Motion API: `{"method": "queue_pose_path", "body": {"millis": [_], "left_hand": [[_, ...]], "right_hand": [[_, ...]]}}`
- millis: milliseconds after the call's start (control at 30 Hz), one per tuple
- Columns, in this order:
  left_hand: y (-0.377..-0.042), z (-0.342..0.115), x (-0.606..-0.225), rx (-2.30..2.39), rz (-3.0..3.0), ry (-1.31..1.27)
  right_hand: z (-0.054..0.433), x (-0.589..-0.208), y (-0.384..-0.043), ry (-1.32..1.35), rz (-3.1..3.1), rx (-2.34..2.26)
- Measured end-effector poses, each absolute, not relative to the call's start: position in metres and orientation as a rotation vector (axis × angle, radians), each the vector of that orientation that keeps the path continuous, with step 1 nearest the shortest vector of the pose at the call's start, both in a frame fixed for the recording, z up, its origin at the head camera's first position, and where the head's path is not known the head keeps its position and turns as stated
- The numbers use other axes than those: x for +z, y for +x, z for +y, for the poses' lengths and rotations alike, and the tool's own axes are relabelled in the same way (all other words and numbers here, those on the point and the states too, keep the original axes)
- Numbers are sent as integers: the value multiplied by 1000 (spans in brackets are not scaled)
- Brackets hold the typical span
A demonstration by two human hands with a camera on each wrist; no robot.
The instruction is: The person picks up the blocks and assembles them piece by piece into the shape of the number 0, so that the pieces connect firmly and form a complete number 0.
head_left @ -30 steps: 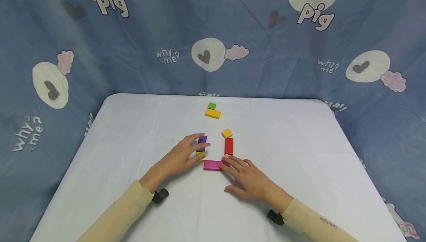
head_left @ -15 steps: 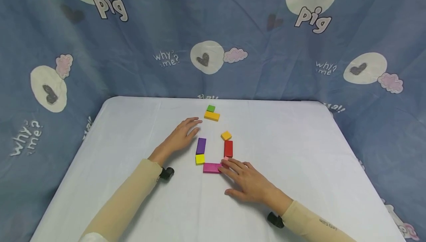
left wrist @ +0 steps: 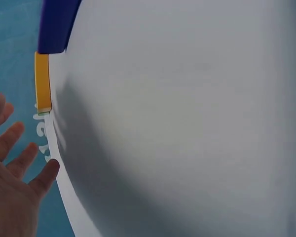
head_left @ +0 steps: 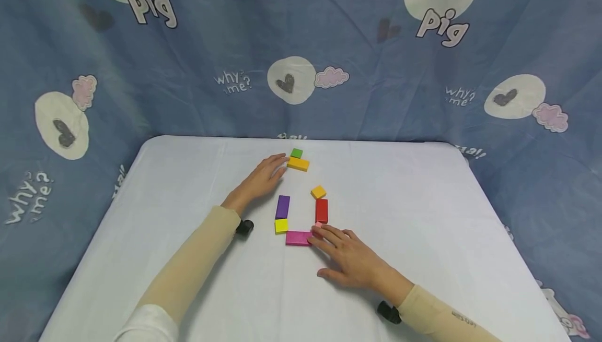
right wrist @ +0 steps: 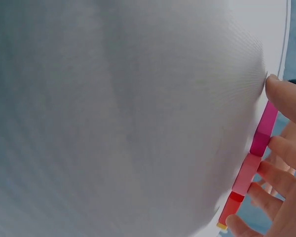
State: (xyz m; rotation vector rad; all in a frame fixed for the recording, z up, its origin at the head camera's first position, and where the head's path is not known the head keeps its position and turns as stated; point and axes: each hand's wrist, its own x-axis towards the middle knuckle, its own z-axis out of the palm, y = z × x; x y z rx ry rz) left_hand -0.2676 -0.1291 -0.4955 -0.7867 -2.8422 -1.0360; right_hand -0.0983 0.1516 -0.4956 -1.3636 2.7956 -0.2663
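My left hand (head_left: pixel 259 179) reaches to the far part of the table, fingers extended, fingertips right at the left end of an orange block (head_left: pixel 298 164). A small green block (head_left: pixel 296 153) lies against that block's far side. In the left wrist view the fingers of the left hand (left wrist: pixel 15 182) are spread and hold nothing. My right hand (head_left: pixel 352 259) rests low at the near right corner of a block outline, its fingertips on a magenta block (head_left: pixel 298 238) and a pink block (right wrist: pixel 247 174). Those fingers partly cover the pink block in the head view.
A red block (head_left: pixel 322 211) and a small orange block (head_left: pixel 318 191) continue the outline's right side. On its left stand a purple block (head_left: pixel 282 207) and a yellow block (head_left: pixel 281 226). A white cloth covers the table (head_left: pixel 414 201); a blue printed curtain (head_left: pixel 376 107) hangs behind.
My left hand has left the purple and yellow blocks and moved away from me to the orange block at the back. The right hand has stayed in place.
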Motion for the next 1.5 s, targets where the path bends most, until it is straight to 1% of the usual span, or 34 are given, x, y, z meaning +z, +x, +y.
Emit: {"method": "queue_pose_path", "body": {"millis": [333, 833, 1200, 1500], "left_hand": [[-284, -121, -503, -916, -2963, -840], [-302, -109, -497, -637, -3155, -762], [-305, -108, -496, -571, -3165, -750], [-300, -109, -498, -558, -3143, -751]], "right_hand": [[153, -496, -97, -1378, 2801, -287], [153, -496, -99, -1371, 2790, -256], [152, -493, -102, -1357, 2788, -242], [153, -495, -100, -1329, 2776, -229]]}}
